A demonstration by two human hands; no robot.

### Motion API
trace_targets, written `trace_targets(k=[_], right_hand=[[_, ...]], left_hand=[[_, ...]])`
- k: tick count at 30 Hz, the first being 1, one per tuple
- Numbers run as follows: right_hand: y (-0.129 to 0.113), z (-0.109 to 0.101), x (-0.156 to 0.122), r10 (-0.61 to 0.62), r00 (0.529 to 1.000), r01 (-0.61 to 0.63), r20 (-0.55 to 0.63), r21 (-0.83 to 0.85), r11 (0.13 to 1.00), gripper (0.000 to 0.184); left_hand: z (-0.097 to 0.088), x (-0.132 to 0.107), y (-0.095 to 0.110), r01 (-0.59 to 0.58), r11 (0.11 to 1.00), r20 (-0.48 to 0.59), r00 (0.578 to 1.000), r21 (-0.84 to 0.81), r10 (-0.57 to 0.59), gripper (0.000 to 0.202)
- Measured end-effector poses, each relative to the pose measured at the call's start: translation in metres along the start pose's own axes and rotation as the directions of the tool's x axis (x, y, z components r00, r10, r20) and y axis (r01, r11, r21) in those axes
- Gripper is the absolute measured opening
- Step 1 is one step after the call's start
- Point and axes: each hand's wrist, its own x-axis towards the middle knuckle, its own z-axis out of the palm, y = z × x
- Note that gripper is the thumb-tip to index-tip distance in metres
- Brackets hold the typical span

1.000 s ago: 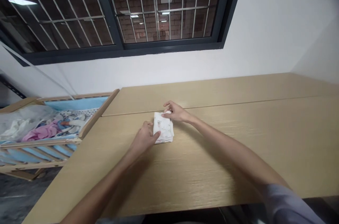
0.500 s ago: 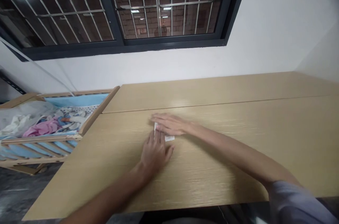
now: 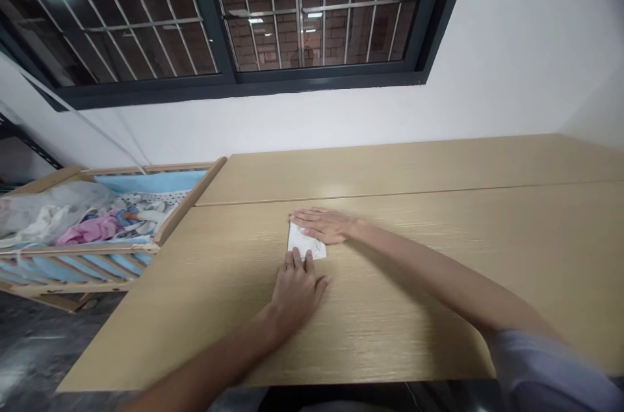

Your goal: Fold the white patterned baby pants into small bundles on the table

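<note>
A small folded white cloth with a faint print (image 3: 303, 245) lies on the light wooden table (image 3: 439, 256), near its middle. My right hand (image 3: 324, 225) rests flat on the cloth's far half, fingers stretched out and pointing left. My left hand (image 3: 296, 292) lies palm down on the table at the cloth's near edge, its fingertips on the fabric. Both hands are open and hold nothing. Only a strip of the cloth shows between them.
A wooden crib (image 3: 97, 230) with blue lining stands against the table's left end, holding a heap of white, pink and patterned clothes (image 3: 92, 220). A white wall and a barred dark-framed window (image 3: 234, 15) rise behind the table.
A second ago both hands pinched the cloth's edges. They have since flattened onto it, the left sliding toward me and the right pressing across the top. The view has shifted slightly.
</note>
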Motion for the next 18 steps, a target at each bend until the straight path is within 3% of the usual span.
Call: trace_targets(k=[5,7,11,13,16,18], right_hand=[[0.009,-0.005,0.005,0.073,0.997,-0.074,-0.020,-0.038,0.997,0.061],[0.004,-0.011,0.002,0.150,0.981,-0.154,-0.125,-0.027,0.988,0.061],[-0.006,-0.024,-0.006,0.307,0.843,-0.320,-0.442,0.046,0.946,0.058],[-0.011,-0.024,-0.008,0.352,0.824,-0.327,-0.444,0.134,0.935,0.044],[-0.019,-0.014,-0.008,0.422,0.839,-0.341,-0.345,0.271,0.900,0.026],[-0.026,-0.005,-0.008,0.476,0.811,-0.385,-0.339,0.304,0.871,0.027]], left_hand=[[-0.017,0.005,-0.009,0.025,0.993,0.075,0.997,-0.119,-0.016,0.056],[-0.032,0.012,-0.024,0.090,0.974,0.126,0.990,-0.206,-0.065,0.049],[-0.054,0.034,-0.060,0.278,0.936,0.157,0.956,-0.216,-0.247,0.050],[-0.056,0.047,-0.071,0.302,0.930,0.181,0.947,-0.210,-0.266,0.054],[-0.050,0.064,-0.074,0.272,0.931,0.253,0.945,-0.245,-0.209,0.050],[-0.047,0.072,-0.071,0.229,0.932,0.278,0.949,-0.282,-0.149,0.038]])
